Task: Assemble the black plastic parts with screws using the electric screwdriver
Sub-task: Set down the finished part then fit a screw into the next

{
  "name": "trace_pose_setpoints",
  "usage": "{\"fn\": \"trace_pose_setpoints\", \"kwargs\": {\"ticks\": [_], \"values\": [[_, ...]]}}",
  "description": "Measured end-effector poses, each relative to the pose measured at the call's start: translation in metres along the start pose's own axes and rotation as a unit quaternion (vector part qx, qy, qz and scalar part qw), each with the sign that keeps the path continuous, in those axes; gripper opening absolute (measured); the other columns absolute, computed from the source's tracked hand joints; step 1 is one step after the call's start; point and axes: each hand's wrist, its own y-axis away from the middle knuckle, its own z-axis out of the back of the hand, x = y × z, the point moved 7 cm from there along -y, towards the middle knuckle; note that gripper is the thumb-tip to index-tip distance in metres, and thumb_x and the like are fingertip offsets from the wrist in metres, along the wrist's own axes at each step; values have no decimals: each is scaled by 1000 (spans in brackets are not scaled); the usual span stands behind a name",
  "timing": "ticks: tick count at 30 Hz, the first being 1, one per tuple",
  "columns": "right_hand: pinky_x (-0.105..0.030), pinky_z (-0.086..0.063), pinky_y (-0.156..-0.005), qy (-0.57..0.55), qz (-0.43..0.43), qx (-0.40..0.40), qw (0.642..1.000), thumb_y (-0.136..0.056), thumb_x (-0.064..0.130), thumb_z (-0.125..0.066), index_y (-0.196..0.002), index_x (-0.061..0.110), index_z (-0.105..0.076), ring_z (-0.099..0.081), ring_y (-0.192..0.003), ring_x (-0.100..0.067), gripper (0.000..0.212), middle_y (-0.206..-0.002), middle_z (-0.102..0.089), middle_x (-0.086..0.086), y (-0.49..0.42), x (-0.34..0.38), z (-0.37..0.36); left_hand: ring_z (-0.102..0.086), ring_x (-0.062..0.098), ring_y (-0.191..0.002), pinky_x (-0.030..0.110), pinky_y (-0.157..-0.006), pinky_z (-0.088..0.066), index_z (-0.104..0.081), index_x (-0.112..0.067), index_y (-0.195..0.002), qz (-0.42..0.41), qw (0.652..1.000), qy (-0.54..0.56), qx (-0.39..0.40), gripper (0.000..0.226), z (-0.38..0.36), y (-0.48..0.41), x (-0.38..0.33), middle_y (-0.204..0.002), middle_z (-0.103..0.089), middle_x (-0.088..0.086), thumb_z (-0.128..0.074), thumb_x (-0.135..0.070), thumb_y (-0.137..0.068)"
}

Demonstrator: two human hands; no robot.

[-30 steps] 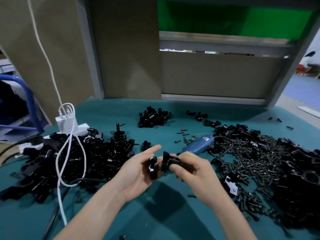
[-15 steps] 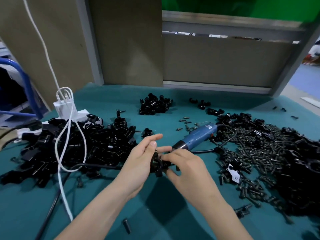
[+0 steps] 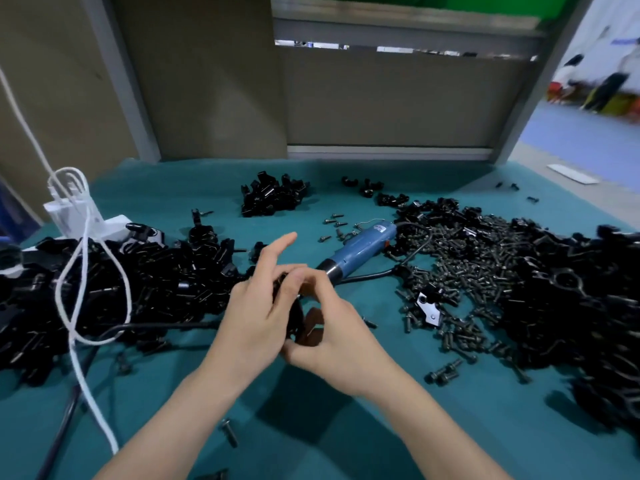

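Both hands meet over the middle of the table, toward its near edge. The left hand curls round the black plastic parts with its index finger sticking out straight, and the right hand pinches them from the other side. The parts are mostly hidden between the palms, so I cannot tell whether they are seated squarely. That is the first likely risk: if the halves sit skewed when the screw goes in, the holes will not line up and the screw may cross-thread or chew the plastic. No screw is visibly in either hand. The screws lie in a loose spread toward the right edge, so one hand must probably let go to fetch one, and the unfastened parts could then slip apart. The electric screwdriver lies just beyond the hands, nose toward them, with its black cord looping into the screws; lifting it could drag some across the table. A stray screw already lies by the near edge. The white cable trails over the heap of black parts at the left edge and could snag a forearm.
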Motion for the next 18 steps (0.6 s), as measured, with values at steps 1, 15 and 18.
{"fn": "trace_pose_setpoints", "kwargs": {"ticks": [1, 15, 18], "values": [[-21, -46, -84, -13, -4, 7, 1000, -75, 20, -74, -124, 36, -40, -59, -92, 0, 62, -117, -58, 16, 5, -4, 4, -63, -8, -90, 6, -78, -43, -36, -44, -138, 1, 1000, 4, 24, 48, -5, 0, -1, -99, -69, -25, -39, -51, -90], [-27, -53, -57, -153, -56, -157, 974, -81, 2, -73, -98, 25, -67, -62, -54, -16, 30, -90, -71, 4, 48, -42, 61, -71, 18, -90, 32, -65, -57, -55, -37, -118, 172, 942, 260, 122, 63, -79, 12, 18, -122, -62, -1, -87, -38, -64], [-31, -53, -52, -130, -71, -189, 971, -81, -2, -70, -92, 35, -68, -58, -49, -15, 38, -97, -68, 6, 49, -49, 68, -71, 19, -88, 32, -69, -59, -60, -18, -107, 203, 919, 319, 111, 61, -84, 21, 29, -107, -66, 8, -91, -10, -56]]}}
